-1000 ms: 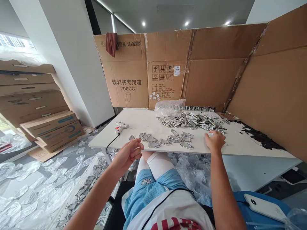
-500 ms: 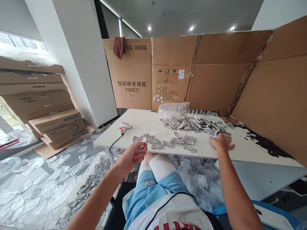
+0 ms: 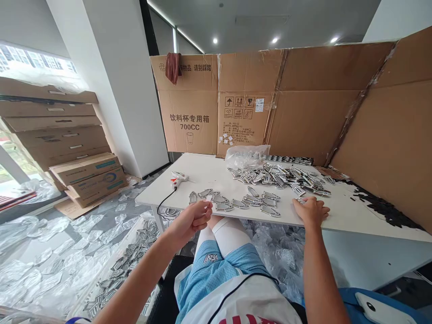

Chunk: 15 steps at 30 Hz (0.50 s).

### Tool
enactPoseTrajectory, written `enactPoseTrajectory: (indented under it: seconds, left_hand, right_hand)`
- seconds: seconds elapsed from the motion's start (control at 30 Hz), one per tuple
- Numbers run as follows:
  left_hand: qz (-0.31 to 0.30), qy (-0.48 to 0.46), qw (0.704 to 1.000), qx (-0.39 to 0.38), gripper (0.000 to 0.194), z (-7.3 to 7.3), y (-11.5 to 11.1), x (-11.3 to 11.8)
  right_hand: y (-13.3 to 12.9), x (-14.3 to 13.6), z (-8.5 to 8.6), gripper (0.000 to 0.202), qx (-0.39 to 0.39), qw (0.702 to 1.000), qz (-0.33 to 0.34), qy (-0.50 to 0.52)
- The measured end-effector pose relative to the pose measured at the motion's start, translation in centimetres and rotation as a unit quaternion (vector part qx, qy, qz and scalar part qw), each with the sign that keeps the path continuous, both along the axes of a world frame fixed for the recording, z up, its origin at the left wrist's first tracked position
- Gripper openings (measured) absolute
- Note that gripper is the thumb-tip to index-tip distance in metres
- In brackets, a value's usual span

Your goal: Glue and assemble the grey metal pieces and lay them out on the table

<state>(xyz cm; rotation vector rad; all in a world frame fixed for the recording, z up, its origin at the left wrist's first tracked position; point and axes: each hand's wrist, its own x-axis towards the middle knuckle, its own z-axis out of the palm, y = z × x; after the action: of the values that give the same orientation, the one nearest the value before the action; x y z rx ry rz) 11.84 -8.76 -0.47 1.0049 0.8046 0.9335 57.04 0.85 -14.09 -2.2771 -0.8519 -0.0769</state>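
Right now the left hand point(image 3: 194, 220) hangs at the near edge of the white tabletop point(image 3: 209, 171), thumb and forefinger pinching a small white piece point(image 3: 209, 198), its other fingers curled in. Over to the right, the right hand point(image 3: 312, 211) is at the near edge of a heap of metal pieces point(image 3: 280, 175), its fingers partly spread and bent down; one metal piece point(image 3: 301, 200) shows by the thumb and forefinger, though I cannot tell whether they grip it. Between the hands, loose metal frames point(image 3: 270, 210) lie flat in a scattered band along the near edge, some touching or overlapping.

Behind the heap's left end sits a clear plastic bag point(image 3: 247, 156), against the upright cardboard point(image 3: 189, 101). A white glue gun point(image 3: 177, 180) rests toward the tabletop's left end, its black cord point(image 3: 162, 201) dropping over the edge. Black pieces point(image 3: 388, 209) lie strewn at the far right, near the cardboard's side panel.
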Motion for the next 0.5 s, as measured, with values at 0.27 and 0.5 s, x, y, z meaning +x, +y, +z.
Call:
enactPoseTrajectory:
  seconds: [0.27,0.5]
  left_hand:
    - [0.007,0.019,1.0,0.002,0.024,-0.7,0.2,0.5]
    - [0.002,0.036,0.999,0.008,0.025,-0.3,0.0,0.9]
  right_hand:
    - [-0.4,-1.6,0.2,0.065,0.063,0.997,-0.028,0.018]
    - [0.1,0.2,0.0,0.058,0.039,0.999,-0.016,0.028]
